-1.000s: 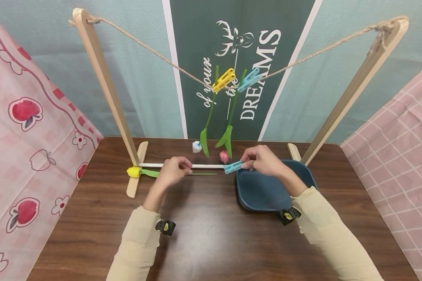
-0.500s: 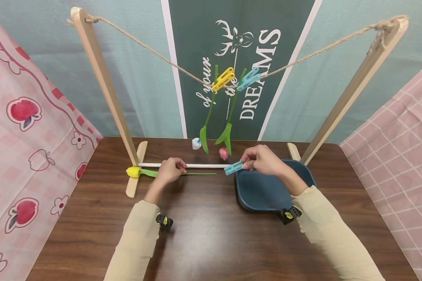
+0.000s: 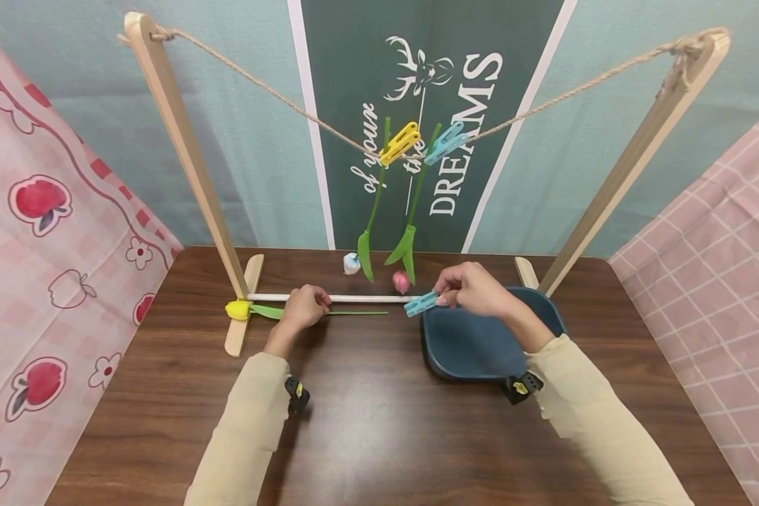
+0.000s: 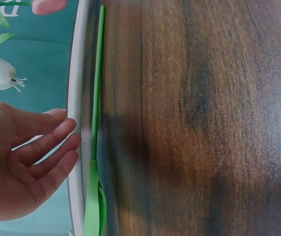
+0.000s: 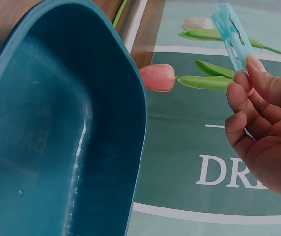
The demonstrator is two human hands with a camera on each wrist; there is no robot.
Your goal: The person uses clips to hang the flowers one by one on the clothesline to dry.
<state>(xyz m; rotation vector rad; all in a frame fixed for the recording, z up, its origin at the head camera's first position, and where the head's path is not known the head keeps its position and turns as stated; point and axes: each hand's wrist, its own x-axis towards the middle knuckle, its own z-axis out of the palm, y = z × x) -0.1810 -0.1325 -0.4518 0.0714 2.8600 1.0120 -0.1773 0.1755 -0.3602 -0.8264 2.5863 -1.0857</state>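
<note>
My right hand pinches a light blue clothespin between thumb and fingers, over the left rim of a dark blue bin. In the right wrist view the clothespin points up from the fingertips. With fingers loosely bent and nothing in them, my left hand hovers over a yellow tulip lying along the white rod. The left wrist view shows the tulip's green stem apart from the fingertips. The head view hides part of that stem behind the hand.
A rope sags between two wooden posts. On it a yellow clothespin and a blue clothespin hold a white tulip and a pink tulip upside down. The brown table extends in front.
My left hand has shifted slightly left along the stem and its fingers sit lower. The right hand and its clothespin stay nearly in place.
</note>
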